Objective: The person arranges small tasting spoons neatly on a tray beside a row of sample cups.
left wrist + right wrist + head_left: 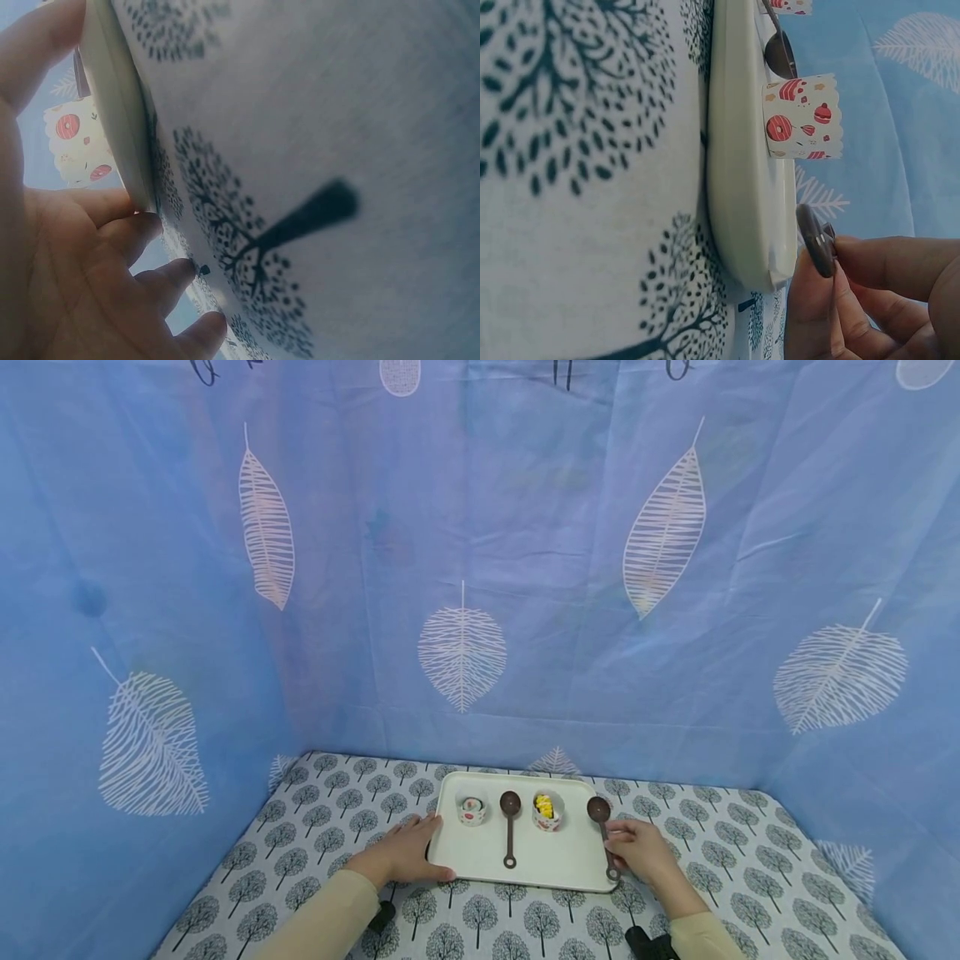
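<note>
My right hand (640,849) pinches the handle of a brown round-bowled spoon (598,810) at the right end of the cream tray (480,868). In the right wrist view, the ring end of that spoon (817,244) shows between thumb and fingers. With the fingers spread, my left hand (408,852) touches the tray's front-left corner, thumb along the front edge. A second brown spoon (510,833) lies on the tray between two patterned paper cups. The left cup (472,817) holds something pale, partly hidden; yellow pieces (544,806) fill the right cup (547,823).
The tray stands on a tree-print tablecloth (480,914). Blue curtains with white leaf prints (525,660) enclose the table at the back and both sides. A dark strap (651,943) shows at the right wrist.
</note>
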The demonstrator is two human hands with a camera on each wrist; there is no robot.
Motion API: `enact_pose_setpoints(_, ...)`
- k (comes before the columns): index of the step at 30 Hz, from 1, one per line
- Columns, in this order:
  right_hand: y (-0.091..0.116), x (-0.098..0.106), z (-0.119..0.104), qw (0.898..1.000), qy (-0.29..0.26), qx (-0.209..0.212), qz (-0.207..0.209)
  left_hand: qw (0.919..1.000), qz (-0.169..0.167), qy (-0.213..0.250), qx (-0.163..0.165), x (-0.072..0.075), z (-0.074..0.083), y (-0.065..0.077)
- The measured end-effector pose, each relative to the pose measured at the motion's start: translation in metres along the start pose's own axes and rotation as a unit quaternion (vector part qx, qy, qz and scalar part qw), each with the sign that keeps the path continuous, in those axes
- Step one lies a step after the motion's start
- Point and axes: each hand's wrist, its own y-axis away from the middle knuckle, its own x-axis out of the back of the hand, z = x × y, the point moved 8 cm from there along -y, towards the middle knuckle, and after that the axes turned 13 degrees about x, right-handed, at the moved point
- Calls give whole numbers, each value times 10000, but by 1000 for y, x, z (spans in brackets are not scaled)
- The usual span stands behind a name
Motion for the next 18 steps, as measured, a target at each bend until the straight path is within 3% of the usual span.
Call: enact_pose_setpoints(18, -12, -11, -3, 9997, 230, 62, -86, 10000, -3, 6, -16, -1, 0, 0)
